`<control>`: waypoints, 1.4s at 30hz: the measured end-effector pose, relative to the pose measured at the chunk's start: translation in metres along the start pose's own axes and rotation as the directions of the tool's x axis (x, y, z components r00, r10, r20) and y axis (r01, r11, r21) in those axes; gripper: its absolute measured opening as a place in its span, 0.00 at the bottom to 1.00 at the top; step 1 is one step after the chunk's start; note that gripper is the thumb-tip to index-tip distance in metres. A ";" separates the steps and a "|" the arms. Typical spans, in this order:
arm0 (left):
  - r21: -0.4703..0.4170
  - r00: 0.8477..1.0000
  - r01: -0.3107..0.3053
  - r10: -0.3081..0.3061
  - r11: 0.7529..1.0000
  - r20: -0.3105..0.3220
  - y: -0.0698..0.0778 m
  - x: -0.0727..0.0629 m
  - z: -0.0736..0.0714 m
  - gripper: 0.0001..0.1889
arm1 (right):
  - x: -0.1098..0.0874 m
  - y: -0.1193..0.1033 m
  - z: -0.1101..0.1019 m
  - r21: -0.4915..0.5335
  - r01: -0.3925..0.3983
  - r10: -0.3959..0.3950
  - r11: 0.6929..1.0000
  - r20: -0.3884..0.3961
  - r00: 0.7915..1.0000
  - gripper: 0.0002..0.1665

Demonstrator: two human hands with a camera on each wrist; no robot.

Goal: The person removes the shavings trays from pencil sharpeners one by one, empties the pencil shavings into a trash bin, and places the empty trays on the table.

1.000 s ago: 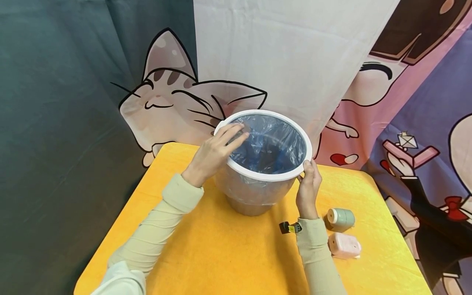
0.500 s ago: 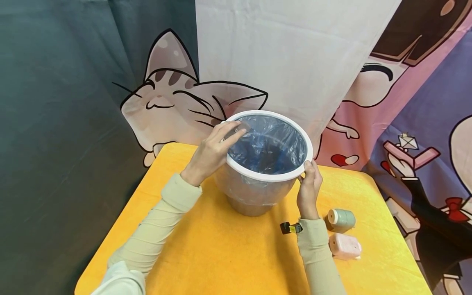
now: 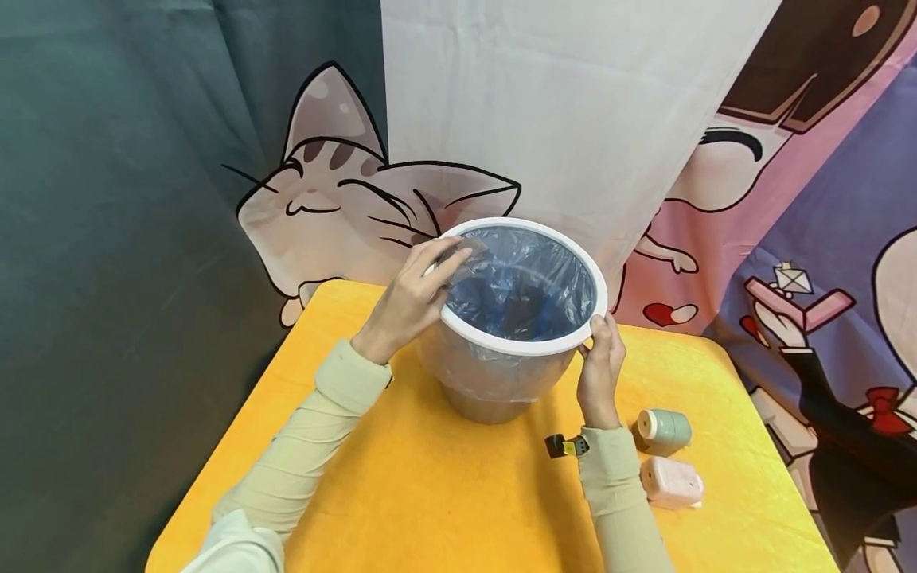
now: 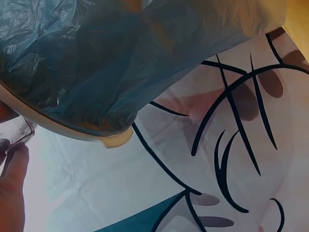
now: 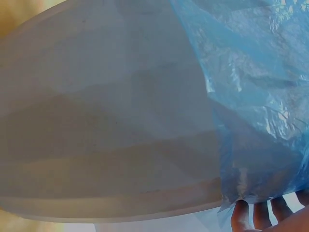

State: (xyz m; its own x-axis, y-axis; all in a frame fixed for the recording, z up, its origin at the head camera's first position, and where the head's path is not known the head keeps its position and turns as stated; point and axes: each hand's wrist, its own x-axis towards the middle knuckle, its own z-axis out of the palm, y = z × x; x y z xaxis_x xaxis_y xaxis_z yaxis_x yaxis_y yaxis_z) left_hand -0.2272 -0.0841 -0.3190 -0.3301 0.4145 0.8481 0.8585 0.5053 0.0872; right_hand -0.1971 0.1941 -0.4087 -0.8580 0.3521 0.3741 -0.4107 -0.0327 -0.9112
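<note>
A waste bin (image 3: 483, 410) with a white rim (image 3: 530, 348) stands on the yellow table, tilted a little toward me. A thin, bluish see-through bin liner (image 3: 519, 278) lines it and is folded over the outside; the liner's overlapping edge (image 5: 215, 106) shows in the right wrist view. My left hand (image 3: 408, 298) is at the left of the rim, pinching a bit of clear film at the liner's edge. On the right, my right hand (image 3: 600, 370) grips the rim, thumb on top and fingers (image 5: 240, 215) against the outside of the liner.
Two small rolls or cases lie at the right of the yellow table (image 3: 430, 493): a green one (image 3: 666, 431) and a pink one (image 3: 672, 481). A printed cartoon cloth (image 3: 559, 95) hangs right behind the table. A black strap device (image 3: 566, 446) sits at my right wrist.
My left fingertips have drawn slightly back to the left at the rim, with the film still between them. The right hand and bin have stayed put.
</note>
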 end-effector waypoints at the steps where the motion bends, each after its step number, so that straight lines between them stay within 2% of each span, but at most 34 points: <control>1: -0.010 1.000 0.005 -0.006 1.000 -0.006 0.000 0.000 0.000 0.30 | 0.000 0.000 0.000 0.002 0.000 0.000 1.000 -0.001 1.000 0.25; 9: -0.036 0.999 0.037 -0.038 0.999 -0.027 -0.003 -0.003 -0.002 0.31 | 0.002 -0.001 0.001 0.055 -0.001 0.001 0.998 -0.006 1.000 0.25; 20: -0.087 0.993 0.109 -0.113 0.990 -0.035 -0.004 -0.008 -0.005 0.33 | 0.001 -0.003 0.002 0.058 -0.010 0.010 0.998 0.007 1.000 0.25; 26: -0.178 0.982 0.169 -0.182 0.969 -0.056 -0.002 -0.009 -0.007 0.35 | 0.001 -0.002 0.000 0.060 -0.015 0.013 0.998 0.032 0.999 0.25; 31: -0.279 0.964 0.235 -0.261 0.931 -0.058 0.000 -0.010 -0.007 0.36 | -0.001 -0.002 -0.002 0.051 -0.018 0.016 0.999 0.028 0.999 0.25; 34: -0.342 0.941 0.309 -0.338 0.888 -0.027 0.001 -0.010 -0.009 0.36 | -0.001 -0.003 -0.002 0.052 -0.025 0.023 0.998 0.035 0.999 0.25; 36: -0.397 0.912 0.384 -0.410 0.834 0.023 0.004 -0.008 -0.013 0.35 | -0.001 -0.003 -0.002 0.050 -0.030 0.028 0.998 0.041 0.999 0.25; 38: -0.459 0.865 0.479 -0.491 0.748 0.103 0.010 -0.003 -0.019 0.35 | -0.001 -0.003 -0.003 0.049 -0.037 0.035 0.998 0.046 0.998 0.25; 40: -0.516 0.808 0.566 -0.557 0.643 0.192 0.016 0.001 -0.026 0.35 | -0.001 -0.003 -0.003 0.047 -0.044 0.042 0.998 0.050 0.998 0.24; 42: -0.561 0.753 0.630 -0.599 0.537 0.273 0.020 0.006 -0.033 0.34 | 0.000 -0.004 -0.003 0.041 -0.047 0.045 0.998 0.055 0.997 0.24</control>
State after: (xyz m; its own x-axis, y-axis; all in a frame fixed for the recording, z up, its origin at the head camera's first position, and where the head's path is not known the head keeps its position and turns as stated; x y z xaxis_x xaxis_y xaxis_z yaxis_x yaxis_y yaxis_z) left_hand -0.1987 -0.0961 -0.2955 -0.8695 0.2163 0.4441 0.4733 0.1080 0.8742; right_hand -0.1944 0.1973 -0.4062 -0.8911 0.2984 0.3419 -0.3822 -0.0875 -0.9199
